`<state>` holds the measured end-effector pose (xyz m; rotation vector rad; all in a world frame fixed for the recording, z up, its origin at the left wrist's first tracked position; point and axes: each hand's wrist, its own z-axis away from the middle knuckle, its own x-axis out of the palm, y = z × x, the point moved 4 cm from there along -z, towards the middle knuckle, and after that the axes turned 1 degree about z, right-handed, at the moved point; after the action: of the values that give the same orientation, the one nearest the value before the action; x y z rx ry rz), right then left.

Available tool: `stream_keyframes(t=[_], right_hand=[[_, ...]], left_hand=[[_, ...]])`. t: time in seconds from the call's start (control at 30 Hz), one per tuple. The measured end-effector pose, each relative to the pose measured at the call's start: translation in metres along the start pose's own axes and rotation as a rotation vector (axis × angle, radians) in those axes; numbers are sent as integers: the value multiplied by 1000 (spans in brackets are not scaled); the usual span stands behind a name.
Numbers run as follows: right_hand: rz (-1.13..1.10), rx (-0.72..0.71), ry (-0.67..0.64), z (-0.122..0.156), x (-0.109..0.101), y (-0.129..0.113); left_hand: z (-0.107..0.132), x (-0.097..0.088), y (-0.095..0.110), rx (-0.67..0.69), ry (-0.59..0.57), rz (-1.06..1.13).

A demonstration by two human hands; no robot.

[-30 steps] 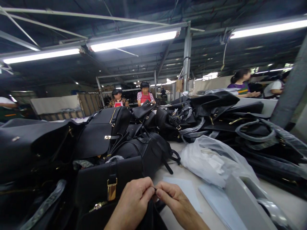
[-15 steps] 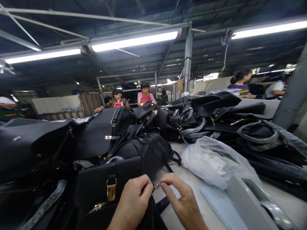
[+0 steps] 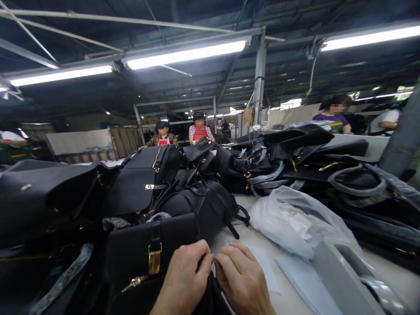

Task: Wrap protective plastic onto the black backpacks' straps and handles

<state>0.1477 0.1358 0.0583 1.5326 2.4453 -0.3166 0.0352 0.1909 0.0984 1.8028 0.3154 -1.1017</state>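
Left hand (image 3: 187, 271) pinched small metal piece (image 3: 212, 255) by right edge of black bag (image 3: 126, 240); right hand (image 3: 243, 273) curled just beside it, grip hidden, impossible to tell. Pale blue sheets (image 3: 300, 278) lay on bench (image 3: 392, 267) to right.

A: Seven o'clock, quick?
B: Black bag (image 3: 129, 240), smooth leather-look, low sheen. Buckle (image 3: 154, 261): glossy gold metal.
A: Six?
B: Tiny fitting (image 3: 212, 254), metallic glint, too small for more.
A: Four?
B: Plastic bag (image 3: 292, 221), thin, translucent, crinkled. Grey box (image 3: 341, 280), smooth, matt.
A: Five?
B: Pale blue sheet (image 3: 266, 264), flat matt, paper-like.
A: Three?
B: Wrapped handle (image 3: 357, 192), crinkly shiny film.
A: One?
B: Post (image 3: 259, 83), dull grey metal.
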Motion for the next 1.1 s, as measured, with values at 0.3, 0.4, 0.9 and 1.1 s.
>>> stream_keyframes(t=[0.3, 0.4, 0.9, 1.1], right_hand=[[-107, 311, -33, 5, 0, 17], [-361, 573, -107, 10, 2, 26], [-756, 1004, -210, 21, 18, 28], [-595, 940, -167, 20, 16, 28]], left_hand=[[2, -2, -1, -17, -13, 101], [0, -2, -4, -50, 2, 169], [0, 0, -7, -30, -17, 247], [-1, -1, -4, -43, 15, 225]])
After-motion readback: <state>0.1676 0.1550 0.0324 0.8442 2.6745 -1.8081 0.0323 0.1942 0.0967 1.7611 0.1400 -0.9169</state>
